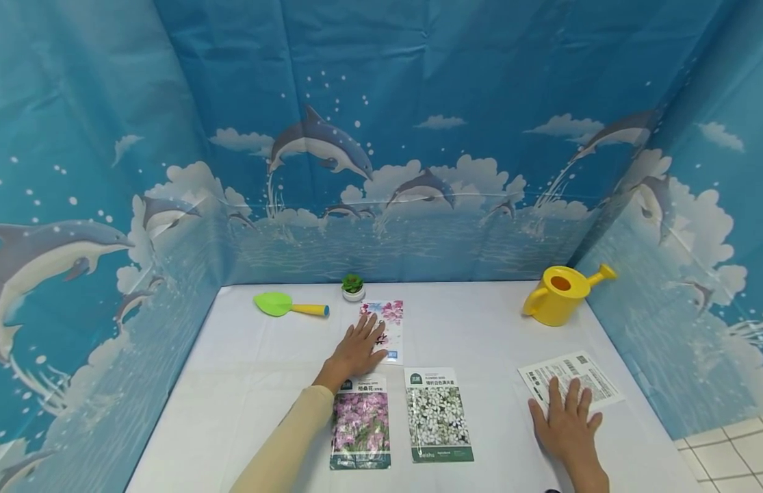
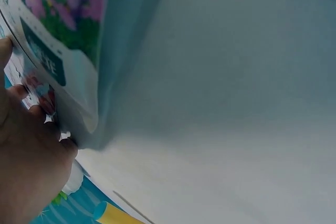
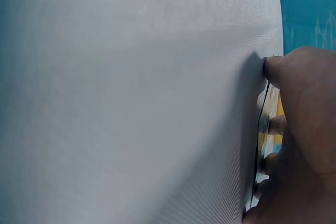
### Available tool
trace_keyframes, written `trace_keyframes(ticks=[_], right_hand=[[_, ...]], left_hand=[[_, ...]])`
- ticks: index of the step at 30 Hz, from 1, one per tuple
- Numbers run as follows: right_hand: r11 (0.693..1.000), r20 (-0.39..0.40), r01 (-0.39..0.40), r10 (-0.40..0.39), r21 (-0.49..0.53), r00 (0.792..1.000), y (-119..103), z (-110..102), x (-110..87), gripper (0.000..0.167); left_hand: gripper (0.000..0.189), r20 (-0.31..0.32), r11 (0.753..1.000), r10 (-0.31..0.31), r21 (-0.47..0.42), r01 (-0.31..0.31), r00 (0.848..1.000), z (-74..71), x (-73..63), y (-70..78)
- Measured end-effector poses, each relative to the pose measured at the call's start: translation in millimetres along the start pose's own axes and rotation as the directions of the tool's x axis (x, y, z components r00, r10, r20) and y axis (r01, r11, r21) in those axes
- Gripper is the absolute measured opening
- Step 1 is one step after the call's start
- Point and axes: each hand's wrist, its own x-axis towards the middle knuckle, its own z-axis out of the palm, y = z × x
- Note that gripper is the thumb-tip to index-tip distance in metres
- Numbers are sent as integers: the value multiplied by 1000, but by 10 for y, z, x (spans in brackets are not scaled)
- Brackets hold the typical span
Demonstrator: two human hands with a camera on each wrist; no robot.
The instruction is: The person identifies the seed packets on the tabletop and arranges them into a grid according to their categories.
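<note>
Well, the bench: white-covered, with the purple-flower packet and white-flower packet side by side.
Left sleeve: close to the purple-flower packet; a sideways sweep could shove it askew.
Right hand: fingers spread on the barcode packet, part of which lies beyond their tips; uneven pressure might make it skid.
Left hand: fingers slightly apart, resting on the pink-blossom packet, which extends past their tips and rightward.
</note>
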Motion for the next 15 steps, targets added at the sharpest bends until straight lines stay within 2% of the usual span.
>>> trace_keyframes(ticks=[5,15], right_hand=[[1000,0,5,-5,-14,1000,5,-3,9,86],[1000,-26,5,-5,-19,1000,19,-1,21,94]], left_hand=[[75,-15,1000,-7,-21,6,1000,21,-44,-62],[75,-37,1000,-26,-5,26,999,29,-120,-139]])
